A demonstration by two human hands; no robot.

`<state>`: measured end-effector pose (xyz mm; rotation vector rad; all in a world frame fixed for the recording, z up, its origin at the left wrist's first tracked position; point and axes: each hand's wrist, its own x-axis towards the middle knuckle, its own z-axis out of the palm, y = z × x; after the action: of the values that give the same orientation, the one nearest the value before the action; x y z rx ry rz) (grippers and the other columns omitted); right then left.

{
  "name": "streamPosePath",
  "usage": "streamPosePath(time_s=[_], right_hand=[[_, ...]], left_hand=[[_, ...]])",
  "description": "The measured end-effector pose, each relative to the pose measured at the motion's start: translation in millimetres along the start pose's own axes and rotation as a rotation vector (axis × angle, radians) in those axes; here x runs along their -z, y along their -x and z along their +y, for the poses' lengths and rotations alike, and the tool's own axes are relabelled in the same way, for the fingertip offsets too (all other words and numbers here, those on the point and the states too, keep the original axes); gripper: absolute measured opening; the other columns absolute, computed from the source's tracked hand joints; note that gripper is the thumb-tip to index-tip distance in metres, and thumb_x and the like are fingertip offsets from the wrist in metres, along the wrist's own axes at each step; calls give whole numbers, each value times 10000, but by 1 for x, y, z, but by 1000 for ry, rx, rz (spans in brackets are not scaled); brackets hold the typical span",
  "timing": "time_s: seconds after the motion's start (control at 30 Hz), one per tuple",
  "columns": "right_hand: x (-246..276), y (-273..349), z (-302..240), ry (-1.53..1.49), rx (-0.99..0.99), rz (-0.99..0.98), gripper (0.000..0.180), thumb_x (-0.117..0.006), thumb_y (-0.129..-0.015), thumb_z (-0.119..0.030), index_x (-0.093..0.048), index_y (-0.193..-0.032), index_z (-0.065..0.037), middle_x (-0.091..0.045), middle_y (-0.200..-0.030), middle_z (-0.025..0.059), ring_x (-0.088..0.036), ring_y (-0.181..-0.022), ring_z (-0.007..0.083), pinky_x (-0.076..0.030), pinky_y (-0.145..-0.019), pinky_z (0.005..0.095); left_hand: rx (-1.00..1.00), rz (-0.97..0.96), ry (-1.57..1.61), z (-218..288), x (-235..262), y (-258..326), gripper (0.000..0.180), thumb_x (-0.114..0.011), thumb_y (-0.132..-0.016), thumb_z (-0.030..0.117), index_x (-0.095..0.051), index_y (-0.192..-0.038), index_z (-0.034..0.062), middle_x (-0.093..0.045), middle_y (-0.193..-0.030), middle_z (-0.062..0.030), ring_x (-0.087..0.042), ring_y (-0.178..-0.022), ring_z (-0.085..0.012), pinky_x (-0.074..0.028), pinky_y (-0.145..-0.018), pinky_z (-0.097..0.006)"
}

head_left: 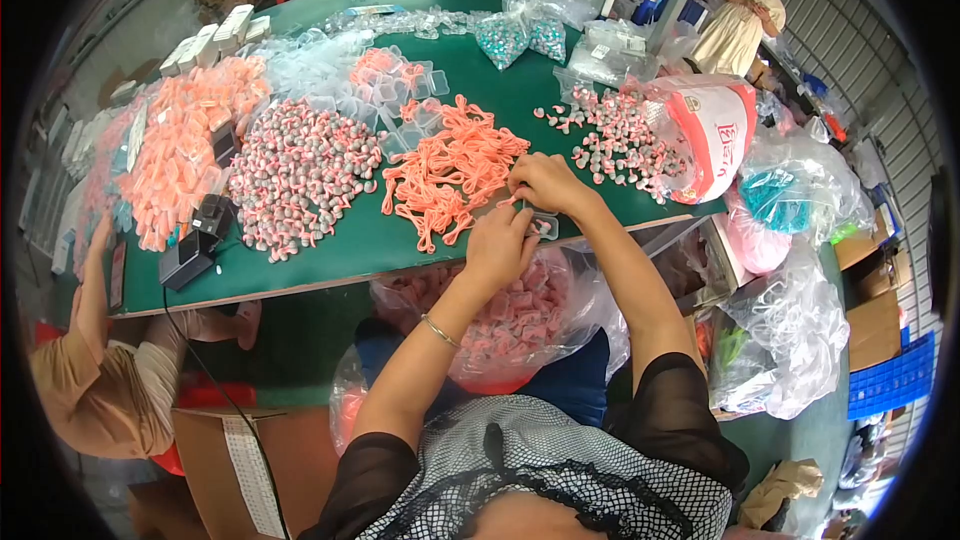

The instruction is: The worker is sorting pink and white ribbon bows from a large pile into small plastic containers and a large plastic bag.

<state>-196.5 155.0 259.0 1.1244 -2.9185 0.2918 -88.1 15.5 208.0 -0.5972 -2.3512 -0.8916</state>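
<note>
My left hand is closed at the table's front edge, its fingertips on a small clear plastic box. My right hand bends down over it, thumb and fingers pinched on a coral cord loop. The fingertips of both hands almost meet, and they partly hide the cord and the box. Just left of my hands lies a heap of coral cord loops. Beyond my right hand spread small pink-and-grey pieces, spilling from a white-and-red bag.
Another heap of pink-and-grey pieces and a pile of orange plastic parts cover the green table's left side. A dark device trails a cable off the edge. A bag of pink boxes sits below my arms. A co-worker's arm reaches in at left.
</note>
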Motion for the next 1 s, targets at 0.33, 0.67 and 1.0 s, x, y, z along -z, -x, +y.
streamPosePath(time_s=[0.33, 0.67, 1.0], right_hand=[[4, 50, 12, -536, 4, 357, 47, -633, -800, -107, -618, -823, -70, -619, -751, 56, -587, -765, 246, -413, -711, 389], [-23, 75, 3, -258, 125, 520, 45, -640, -810, -98, -631, -851, -81, -599, -817, 53, -569, -813, 262, -420, -753, 376], [-25, 91, -9, -246, 164, 598, 131, -649, -785, -70, -657, -915, -56, -596, -896, 94, -559, -882, 306, -466, -775, 391]], left_hand=[[50, -42, 61, -1, 4, -3, 356, -715, -731, 190, -603, -1038, 48, -551, -837, -108, -569, -812, -309, -440, -687, -430], [166, -73, 124, -4, 1, -7, 465, -773, -690, 177, -615, -1114, 69, -575, -824, -95, -601, -785, -302, -473, -657, -402], [185, -179, 95, 0, 7, -10, 537, -770, -715, 186, -570, -1203, 84, -503, -1142, -151, -601, -929, -362, -499, -734, -426]])
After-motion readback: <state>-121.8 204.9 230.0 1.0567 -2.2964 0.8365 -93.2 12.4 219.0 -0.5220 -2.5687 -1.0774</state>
